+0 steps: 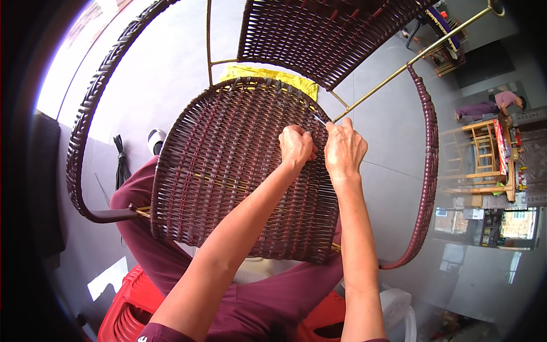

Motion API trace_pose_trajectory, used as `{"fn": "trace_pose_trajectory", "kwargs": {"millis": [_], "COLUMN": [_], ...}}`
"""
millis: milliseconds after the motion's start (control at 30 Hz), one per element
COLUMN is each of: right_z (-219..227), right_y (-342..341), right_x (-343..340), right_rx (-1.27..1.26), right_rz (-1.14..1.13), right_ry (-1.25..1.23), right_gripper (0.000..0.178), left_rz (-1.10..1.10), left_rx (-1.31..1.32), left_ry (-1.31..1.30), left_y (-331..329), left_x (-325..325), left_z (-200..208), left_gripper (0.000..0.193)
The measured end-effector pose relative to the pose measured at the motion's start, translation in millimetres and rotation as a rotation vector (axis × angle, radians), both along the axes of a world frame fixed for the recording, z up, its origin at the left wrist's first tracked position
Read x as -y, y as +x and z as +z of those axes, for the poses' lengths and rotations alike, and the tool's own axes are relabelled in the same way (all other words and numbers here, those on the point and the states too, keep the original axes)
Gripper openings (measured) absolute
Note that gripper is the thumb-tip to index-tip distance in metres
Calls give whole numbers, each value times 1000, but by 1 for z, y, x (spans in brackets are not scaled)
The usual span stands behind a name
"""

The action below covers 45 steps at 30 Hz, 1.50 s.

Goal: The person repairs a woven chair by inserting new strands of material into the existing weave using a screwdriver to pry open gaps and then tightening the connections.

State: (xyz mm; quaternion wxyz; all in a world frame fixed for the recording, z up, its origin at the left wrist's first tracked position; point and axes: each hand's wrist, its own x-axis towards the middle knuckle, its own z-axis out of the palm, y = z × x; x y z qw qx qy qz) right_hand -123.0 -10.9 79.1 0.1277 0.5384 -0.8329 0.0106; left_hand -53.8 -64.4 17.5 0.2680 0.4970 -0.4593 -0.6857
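Observation:
A dark brown woven wicker chair seat (228,142) lies across my lap, joined to a woven backrest (307,40) by a gold metal frame (393,81). Over the seat's far right part, my right hand (345,149) is closed around a thin metal pointed tool (320,119). Its tip reaches the weave by the seat's rim; its handle is hidden in the fist. Close on the left, my left hand (296,146) rests at the weave with fingers curled together. Whatever those fingers pinch is hidden.
Wrapped armrests curve out left (85,114) and right (430,142). Yellow cloth or plastic (268,73) lies beyond the seat. A dark bundle of strands (121,165) is on the floor at left. Red plastic (137,302) shows beneath me. Another person (496,105) bends near a wooden frame (484,151).

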Motion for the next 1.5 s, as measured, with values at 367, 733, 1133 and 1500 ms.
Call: {"fn": "trace_pose_trajectory", "kwargs": {"millis": [367, 733, 1133, 1500], "right_z": [-4, -11, -7, -27], "right_y": [6, -3, -1, 18], "right_x": [0, -3, 4, -1], "right_rx": [7, 29, 64, 192], "right_rz": [-55, -29, 65, -102], "right_ry": [135, -13, 120, -6], "right_gripper": [14, 16, 11, 27], "left_rz": [30, 28, 67, 133], "left_rx": [21, 80, 89, 196], "left_ry": [3, -19, -39, -139], "left_y": [-1, -5, -7, -9], "left_x": [-2, 0, -1, -1], "left_z": [0, 1, -7, -15], "left_gripper": [15, 19, 20, 22]}}
